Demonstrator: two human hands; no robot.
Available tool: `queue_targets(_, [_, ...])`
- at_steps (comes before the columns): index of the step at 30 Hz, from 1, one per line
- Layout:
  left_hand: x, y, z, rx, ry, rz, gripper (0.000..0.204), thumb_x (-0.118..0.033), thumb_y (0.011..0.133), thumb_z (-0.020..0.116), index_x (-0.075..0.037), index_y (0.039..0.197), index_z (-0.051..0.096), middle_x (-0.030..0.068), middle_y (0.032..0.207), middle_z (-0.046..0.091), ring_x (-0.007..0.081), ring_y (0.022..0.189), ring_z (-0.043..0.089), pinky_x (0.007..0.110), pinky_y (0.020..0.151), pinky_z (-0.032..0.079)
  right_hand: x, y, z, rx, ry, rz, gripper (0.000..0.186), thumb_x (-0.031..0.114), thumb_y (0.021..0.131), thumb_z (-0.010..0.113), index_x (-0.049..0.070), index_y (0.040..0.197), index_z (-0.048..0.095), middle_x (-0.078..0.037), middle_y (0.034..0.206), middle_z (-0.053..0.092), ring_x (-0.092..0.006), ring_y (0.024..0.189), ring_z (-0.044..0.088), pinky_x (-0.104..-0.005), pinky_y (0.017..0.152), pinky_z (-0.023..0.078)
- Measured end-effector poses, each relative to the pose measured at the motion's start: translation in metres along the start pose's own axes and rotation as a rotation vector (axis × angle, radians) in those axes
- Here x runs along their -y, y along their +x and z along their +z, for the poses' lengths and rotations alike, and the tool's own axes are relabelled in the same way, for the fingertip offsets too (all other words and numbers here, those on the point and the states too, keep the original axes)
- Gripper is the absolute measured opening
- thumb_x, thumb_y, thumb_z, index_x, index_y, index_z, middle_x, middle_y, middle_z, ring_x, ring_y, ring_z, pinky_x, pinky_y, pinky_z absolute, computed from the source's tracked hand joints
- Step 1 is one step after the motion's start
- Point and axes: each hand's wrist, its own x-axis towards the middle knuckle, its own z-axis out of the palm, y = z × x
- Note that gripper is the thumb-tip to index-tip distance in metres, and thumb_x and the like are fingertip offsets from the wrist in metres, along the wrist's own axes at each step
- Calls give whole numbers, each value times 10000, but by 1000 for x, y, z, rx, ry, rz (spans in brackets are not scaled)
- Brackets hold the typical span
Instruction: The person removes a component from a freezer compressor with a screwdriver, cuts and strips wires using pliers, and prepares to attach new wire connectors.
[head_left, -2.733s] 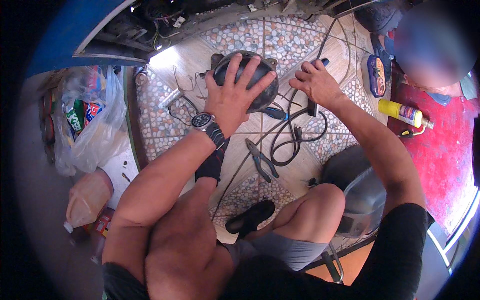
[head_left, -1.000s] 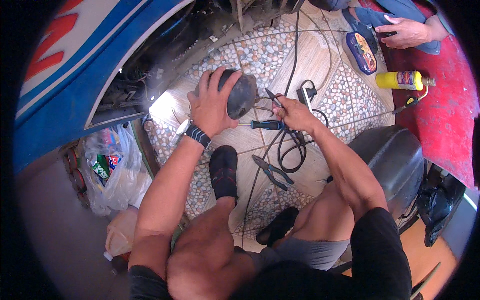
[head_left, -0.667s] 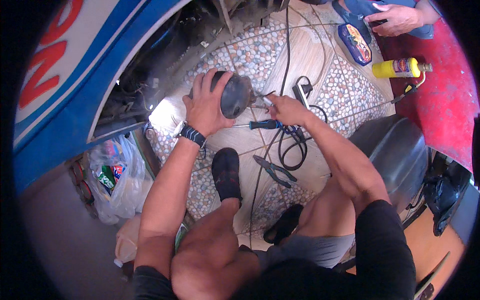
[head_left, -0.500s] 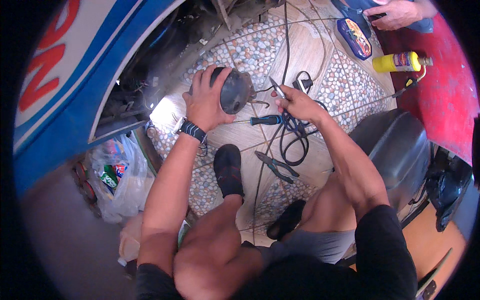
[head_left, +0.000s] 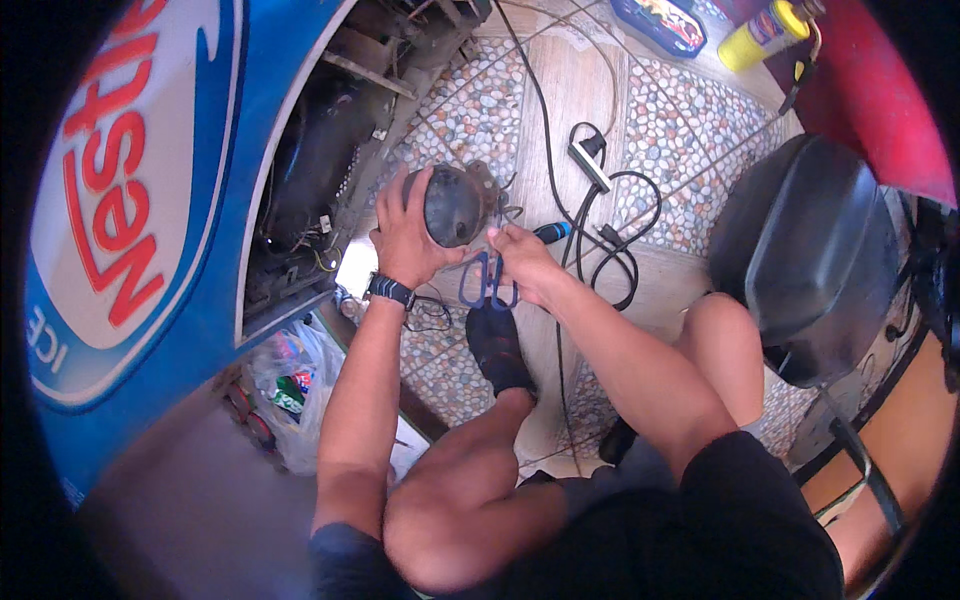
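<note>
My left hand [head_left: 402, 235] is wrapped round a black, dome-shaped compressor [head_left: 452, 207], holding it from the left side. Bent copper-coloured tubes [head_left: 508, 212] stick out of its right end. Close to these tubes is my right hand [head_left: 522, 262], its fingers closed on a scissors-like tool [head_left: 490, 283] with two blue looped handles. The tool's tip is hidden by the fingers or too blurred to make out. Just beyond my right hand lies a screwdriver [head_left: 552, 232], of which only the blue and black handle shows.
Left stands a blue and white cabinet [head_left: 180, 260] with an opened dusty bay [head_left: 320, 180]. Black cable [head_left: 630, 270] and an extension socket [head_left: 590, 165] lie on the pebble-patterned floor. A yellow gas cylinder [head_left: 765, 38], blue case [head_left: 660, 22], black moulded housing [head_left: 805, 260] and plastic bag [head_left: 300, 390] surround me.
My view has swung left. My right hand has come closer to the compressor, and blue handles now show beneath it. The pliers on the floor and the other person's hand are out of sight.
</note>
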Motion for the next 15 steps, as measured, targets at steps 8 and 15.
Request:
queue_targets(8, [3, 4, 8, -36, 13, 85, 1254, -354, 462, 981, -183, 1530, 346, 151, 1560, 326, 402, 1427, 319, 584, 1114, 383, 7, 7, 5, -338, -760, -322, 349, 307, 1027, 570, -42, 1051, 570, -235, 928, 701, -418, 921, 710, -496, 781, 553])
queue_targets(15, [6, 7, 8, -11, 51, 116, 1281, -395, 477, 973, -136, 1547, 319, 224, 1508, 358, 440, 1391, 366, 549, 1166, 330, -49, -12, -31, -40, -502, -167, 333, 299, 997, 593, -22, 1086, 595, -184, 967, 739, -366, 928, 706, -466, 830, 517])
